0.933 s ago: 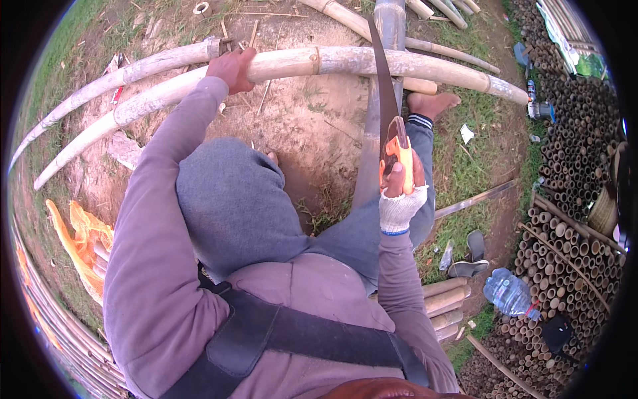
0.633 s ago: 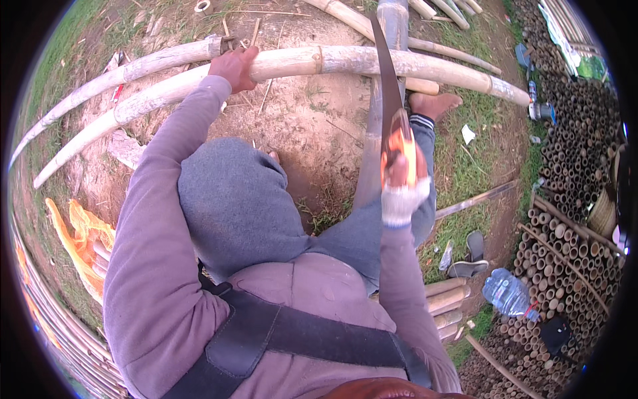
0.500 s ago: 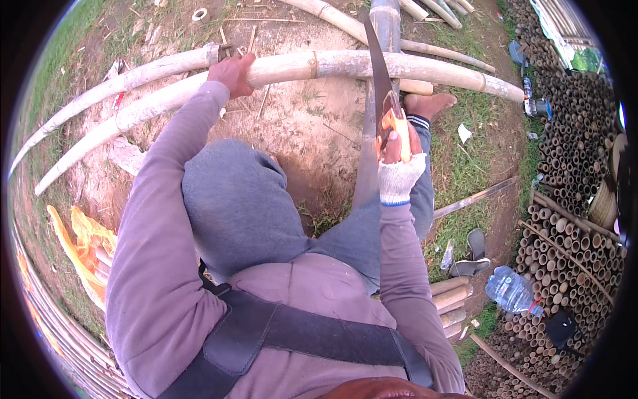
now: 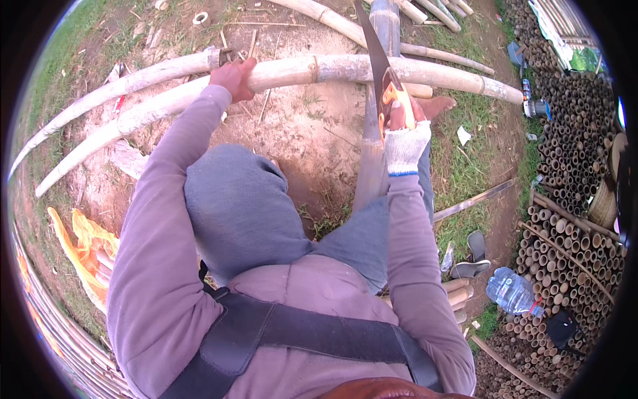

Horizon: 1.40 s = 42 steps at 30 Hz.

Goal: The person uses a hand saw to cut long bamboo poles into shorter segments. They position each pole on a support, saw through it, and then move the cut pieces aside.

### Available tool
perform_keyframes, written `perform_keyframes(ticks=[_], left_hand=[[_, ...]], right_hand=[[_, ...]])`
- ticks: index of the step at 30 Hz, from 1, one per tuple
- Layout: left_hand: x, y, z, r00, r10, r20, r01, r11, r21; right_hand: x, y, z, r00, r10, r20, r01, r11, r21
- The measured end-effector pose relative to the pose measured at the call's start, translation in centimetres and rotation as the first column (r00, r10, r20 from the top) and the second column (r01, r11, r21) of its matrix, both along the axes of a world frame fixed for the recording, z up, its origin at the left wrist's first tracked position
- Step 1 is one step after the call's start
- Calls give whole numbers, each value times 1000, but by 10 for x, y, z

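While left hand [image 4: 234,78] grips bamboo pole [image 4: 372,68], right hand [image 4: 405,130] clasps saw [image 4: 379,73], bamboo stack [image 4: 571,173] beside.

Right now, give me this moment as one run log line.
left hand: gripping bamboo pole | right hand: gloved, holding saw by orange handle | saw blade across pole | bare foot by pole | ground: dirt, grass

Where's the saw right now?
In the head view, upper right of centre: the handsaw is gripped by its orange handle in the gloved right hand, its blade crossing the long bamboo pole that the left hand steadies.
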<state>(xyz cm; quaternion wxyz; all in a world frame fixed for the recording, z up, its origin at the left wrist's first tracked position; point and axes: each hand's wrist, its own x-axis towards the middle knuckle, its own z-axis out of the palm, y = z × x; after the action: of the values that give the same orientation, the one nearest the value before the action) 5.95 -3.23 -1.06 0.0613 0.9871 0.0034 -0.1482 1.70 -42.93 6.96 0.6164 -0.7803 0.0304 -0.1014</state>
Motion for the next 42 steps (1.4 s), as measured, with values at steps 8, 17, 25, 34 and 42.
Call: perform_keyframes(ticks=[8,17,25,34,42], left_hand=[[-11,6,-2,999,38,-24,-38,999,-12],[-9,3,5,999,32,-24,-32,999,-6],[-8,3,7,998,51,-20,-52,997,-51],[-13,-2,12,995,88,-42,-89,996,-18],[-8,-6,9,996,72,-56,-72,997,5]], right_hand=[[-162,-49,30,996,84,-10,-84,996,17],[0,12,4,992,18,127,-11,999,-50],[-4,0,3,993,58,-107,-57,998,15],[4,13,23,992,-7,-123,-8,992,-124],[11,0,7,1000,-15,-25,11,987,-158]])
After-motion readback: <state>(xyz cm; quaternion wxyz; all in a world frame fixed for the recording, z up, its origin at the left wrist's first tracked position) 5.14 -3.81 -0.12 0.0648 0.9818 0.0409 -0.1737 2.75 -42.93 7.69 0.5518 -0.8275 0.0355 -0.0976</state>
